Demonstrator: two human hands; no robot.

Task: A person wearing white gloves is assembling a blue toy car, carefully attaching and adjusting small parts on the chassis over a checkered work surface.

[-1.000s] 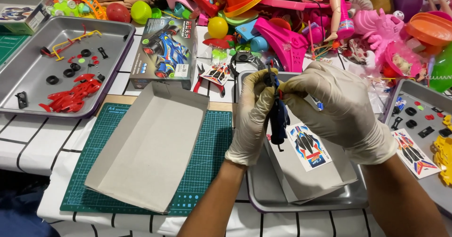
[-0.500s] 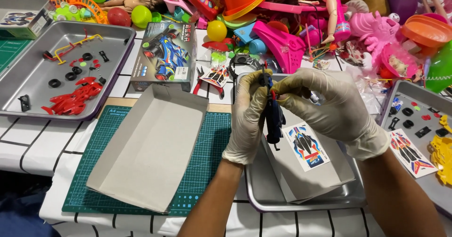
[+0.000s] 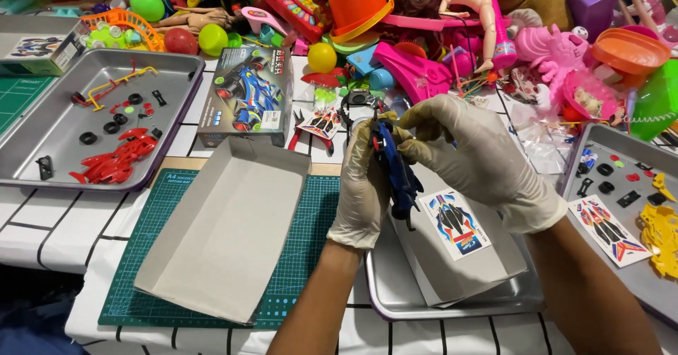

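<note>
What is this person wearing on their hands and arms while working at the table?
Both hands are covered by thin, pale, cream-white disposable gloves, the stretchy kind, slightly wrinkled and a little see-through at the fingers. The glove on the left hand ends at the wrist in a loose cuff, and so does the one on the right hand. Beyond the cuffs both forearms are bare: no sleeves, watch or bracelet show.

1. The open box tray (image 3: pixel 219 235) lies on the cutting mat (image 3: pixel 304 256), left of the middle metal tray (image 3: pixel 395 302).
2. A sticker sheet (image 3: pixel 455 224) lies on paper inside that middle tray.
3. The boxed car kit (image 3: pixel 247 104) sits behind the open box tray.
4. The left metal tray (image 3: pixel 42 129) holds loose car parts (image 3: pixel 113 163).
5. The right metal tray (image 3: pixel 635 154) holds another sticker sheet (image 3: pixel 607 228).
6. A toy heap (image 3: pixel 424 37) lies behind everything.
7. The left hand (image 3: pixel 364 193) and right hand (image 3: pixel 480 157) hold a toy car body (image 3: pixel 395 171) above the middle tray.
</note>
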